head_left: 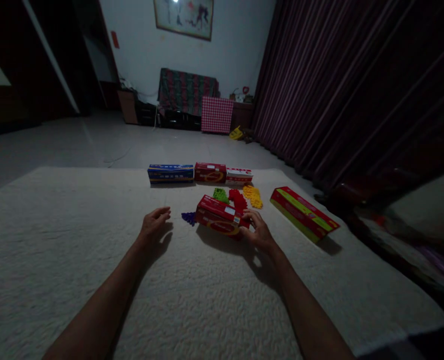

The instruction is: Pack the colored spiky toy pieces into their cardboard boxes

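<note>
A red cardboard box (218, 216) is tilted over the pale quilted cover, its right end gripped by my right hand (258, 230), thumb in front and fingers on top. My left hand (154, 223) hovers off to the left with fingers apart and nothing in them. Between that hand and the box, a small purple-blue textured piece (188, 218) pokes out, partly hidden by the box. Just behind the box lie a green piece (220, 195), a red piece (238, 199) and a yellow piece (253, 196) of similar bumpy look.
At the back stand a blue box (171, 174), another red box (210, 173) and a white-and-red box (239, 175) in a row. A long red and yellow-green box (303, 213) rests at the right. Dark curtains (312, 75) hang beyond the right edge of the quilted cover (75, 230).
</note>
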Demonstrator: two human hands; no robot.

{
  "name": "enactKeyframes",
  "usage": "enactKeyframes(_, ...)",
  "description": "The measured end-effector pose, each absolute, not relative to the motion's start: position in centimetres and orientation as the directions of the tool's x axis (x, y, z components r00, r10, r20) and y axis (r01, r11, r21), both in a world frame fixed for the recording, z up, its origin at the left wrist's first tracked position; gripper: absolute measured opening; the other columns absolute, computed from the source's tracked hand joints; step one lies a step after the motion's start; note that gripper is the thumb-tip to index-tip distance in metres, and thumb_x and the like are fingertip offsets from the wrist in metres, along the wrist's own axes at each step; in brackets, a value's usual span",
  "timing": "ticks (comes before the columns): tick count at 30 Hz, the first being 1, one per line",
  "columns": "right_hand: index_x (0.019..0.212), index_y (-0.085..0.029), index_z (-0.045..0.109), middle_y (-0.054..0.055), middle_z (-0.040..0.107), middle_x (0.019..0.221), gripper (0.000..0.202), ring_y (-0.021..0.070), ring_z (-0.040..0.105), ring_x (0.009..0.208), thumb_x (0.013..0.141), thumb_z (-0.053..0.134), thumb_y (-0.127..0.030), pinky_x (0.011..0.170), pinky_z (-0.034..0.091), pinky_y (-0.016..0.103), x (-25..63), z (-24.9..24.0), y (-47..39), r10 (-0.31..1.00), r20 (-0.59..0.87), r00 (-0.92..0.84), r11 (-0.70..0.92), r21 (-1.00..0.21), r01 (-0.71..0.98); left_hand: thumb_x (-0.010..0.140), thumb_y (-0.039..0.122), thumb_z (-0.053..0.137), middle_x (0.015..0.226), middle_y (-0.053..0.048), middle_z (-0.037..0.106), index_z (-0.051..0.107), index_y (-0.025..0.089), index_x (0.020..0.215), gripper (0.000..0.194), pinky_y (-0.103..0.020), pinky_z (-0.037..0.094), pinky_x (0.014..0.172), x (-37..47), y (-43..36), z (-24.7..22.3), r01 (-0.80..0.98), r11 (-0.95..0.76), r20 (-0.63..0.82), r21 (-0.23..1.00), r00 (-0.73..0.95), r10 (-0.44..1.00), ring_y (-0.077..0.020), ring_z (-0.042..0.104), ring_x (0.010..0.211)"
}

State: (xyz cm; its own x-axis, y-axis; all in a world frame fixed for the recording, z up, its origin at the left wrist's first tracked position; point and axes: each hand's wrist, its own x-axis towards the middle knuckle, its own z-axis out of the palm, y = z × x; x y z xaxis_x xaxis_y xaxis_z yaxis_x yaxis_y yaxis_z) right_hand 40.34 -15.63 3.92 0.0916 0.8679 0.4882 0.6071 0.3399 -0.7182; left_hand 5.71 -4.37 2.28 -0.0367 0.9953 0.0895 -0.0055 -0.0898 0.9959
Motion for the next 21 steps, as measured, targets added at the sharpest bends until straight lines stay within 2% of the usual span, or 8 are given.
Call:
enactKeyframes(2, 0.098, -0.024, 0.059, 0.013, 0.057, 0.125, 0.025, 0.0306, 0.053, 0.126, 0.075, 0.067, -0.030, 0.103, 0.048, 0.053, 41.3, 3.8, -15.7, 0.866, 0.489, 0.104, 0.332, -0.717, 0.613, 0.067, 0.033, 0.075, 0.102, -0.009, 0.071, 0.072, 0.026, 0.109, 0.043, -0.030, 0.051, 0.056, 6.3, -4.4, 2.1, -0.034, -0.046, 0.045, 0.998, -0.012, 0.999, -0.0208, 0.069, 0.073)
enactKeyframes(4, 0.098, -0.024, 0.059, 0.013, 0.057, 0.126, 0.025, 0.0300, 0.053, 0.127, 0.074, 0.067, -0.029, 0.104, 0.048, 0.052, 42.4, 3.9, -16.1, 0.865, 0.488, 0.117, 0.319, -0.714, 0.623, 0.070, 0.035, 0.073, 0.101, -0.007, 0.070, 0.071, 0.029, 0.109, 0.039, -0.027, 0.050, 0.054, 7.0, -4.1, 2.2, -0.091, 0.098, -0.099, 0.991, -0.015, 0.995, -0.0196, 0.070, 0.072)
enactKeyframes(7, 0.094, -0.024, 0.059, 0.012, 0.057, 0.126, 0.023, 0.0299, 0.053, 0.127, 0.074, 0.068, -0.030, 0.108, 0.044, 0.052, 44.1, 4.2, -16.9, 0.865, 0.484, 0.135, 0.297, -0.709, 0.640, 0.070, 0.033, 0.073, 0.102, -0.006, 0.071, 0.072, 0.030, 0.109, 0.039, -0.024, 0.048, 0.050, 7.8, -3.4, 2.3, -0.119, 0.180, -0.184, 0.977, -0.021, 0.983, -0.0176, 0.069, 0.069)
enactKeyframes(13, 0.095, -0.025, 0.058, 0.011, 0.057, 0.120, 0.030, 0.0293, 0.056, 0.120, 0.071, 0.072, -0.037, 0.102, 0.049, 0.050, 46.7, 4.3, -16.7, 0.845, 0.459, 0.276, 0.254, -0.798, 0.547, 0.067, 0.032, 0.073, 0.100, -0.011, 0.072, 0.072, 0.023, 0.109, 0.043, -0.024, 0.050, 0.050, 8.8, -1.1, 1.2, -0.107, 0.073, -0.081, 0.992, -0.074, 0.994, -0.0192, 0.070, 0.069)
enactKeyframes(14, 0.096, -0.025, 0.058, 0.010, 0.057, 0.120, 0.032, 0.0290, 0.057, 0.119, 0.070, 0.073, -0.038, 0.102, 0.049, 0.049, 46.9, 4.3, -16.6, 0.841, 0.453, 0.296, 0.250, -0.811, 0.530, 0.066, 0.031, 0.073, 0.096, -0.010, 0.072, 0.073, 0.022, 0.106, 0.041, -0.024, 0.050, 0.049, 8.8, -0.4, 1.0, -0.104, 0.051, -0.061, 0.993, -0.098, 0.993, -0.0188, 0.069, 0.069)
enactKeyframes(15, 0.095, -0.025, 0.058, 0.010, 0.057, 0.120, 0.032, 0.0287, 0.057, 0.119, 0.070, 0.074, -0.038, 0.101, 0.049, 0.049, 47.0, 4.3, -16.5, 0.843, 0.445, 0.303, 0.248, -0.821, 0.515, 0.060, 0.027, 0.074, 0.088, -0.008, 0.072, 0.073, 0.019, 0.094, 0.035, -0.024, 0.051, 0.051, 8.8, 0.2, 0.8, -0.084, 0.034, -0.045, 0.996, -0.136, 0.990, -0.0184, 0.067, 0.068)
enactKeyframes(17, 0.093, -0.025, 0.058, 0.009, 0.056, 0.120, 0.031, 0.0281, 0.056, 0.120, 0.069, 0.075, -0.037, 0.101, 0.050, 0.047, 47.2, 4.4, -16.5, 0.863, 0.422, 0.278, 0.249, -0.834, 0.493, 0.058, 0.026, 0.072, 0.085, -0.007, 0.072, 0.073, 0.018, 0.088, 0.031, -0.025, 0.053, 0.054, 8.7, 1.4, 0.4, -0.068, -0.026, 0.014, 0.997, -0.173, 0.985, -0.0182, 0.067, 0.071)
enactKeyframes(21, 0.089, -0.024, 0.059, 0.009, 0.058, 0.118, 0.027, 0.0278, 0.057, 0.118, 0.068, 0.074, -0.031, 0.100, 0.050, 0.047, 47.7, 4.6, -17.2, 0.916, 0.370, 0.153, 0.251, -0.829, 0.500, 0.056, 0.025, 0.072, 0.081, -0.005, 0.071, 0.073, 0.018, 0.087, 0.031, -0.025, 0.054, 0.053, 8.4, 2.3, -0.1, -0.081, -0.022, 0.004, 0.997, -0.211, 0.978, -0.0171, 0.066, 0.067)
